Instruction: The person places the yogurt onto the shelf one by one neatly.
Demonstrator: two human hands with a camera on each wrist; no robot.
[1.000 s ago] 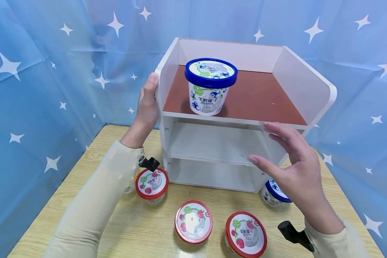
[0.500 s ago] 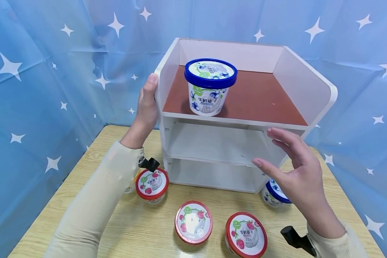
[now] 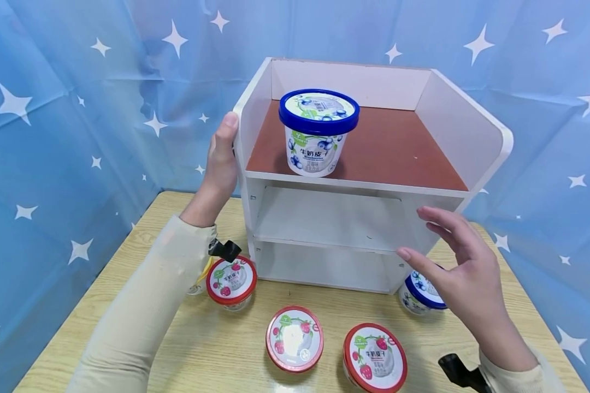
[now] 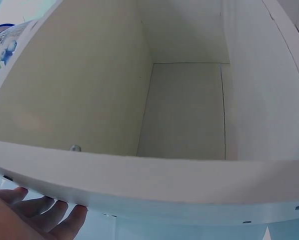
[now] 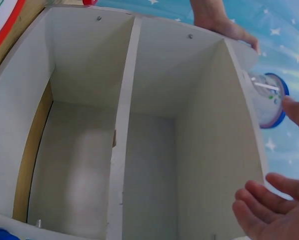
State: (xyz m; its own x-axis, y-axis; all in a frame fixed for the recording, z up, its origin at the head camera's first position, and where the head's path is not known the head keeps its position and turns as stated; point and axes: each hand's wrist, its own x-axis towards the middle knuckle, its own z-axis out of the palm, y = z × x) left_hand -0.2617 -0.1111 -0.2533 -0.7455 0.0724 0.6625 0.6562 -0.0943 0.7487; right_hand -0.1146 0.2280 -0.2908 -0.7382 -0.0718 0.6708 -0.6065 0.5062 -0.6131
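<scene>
Blue-lidded tub: a blueberry-print tub (image 3: 317,139) stands upright on the brown top board of the white shelf unit (image 3: 331,215), at the upper middle of the head view, near the board's front edge.
Left hand: the hand (image 3: 220,164) rests against the outside of the unit's left panel, left of centre; in the left wrist view its fingers (image 4: 42,212) touch the panel, not curled round it.
Right hand: the hand (image 3: 464,270) is in the air at right — fingers and thumb apart, holding nothing.
Second blue lid: another blueberry tub (image 3: 418,299), lower right, partly behind the right hand.
Red lids: three strawberry-print tubs, lower left (image 3: 232,281), lower middle (image 3: 295,339) and lower right of centre (image 3: 375,357), on the wooden table (image 3: 192,344).
Backdrop: blue curtain (image 3: 113,109) with white stars.
</scene>
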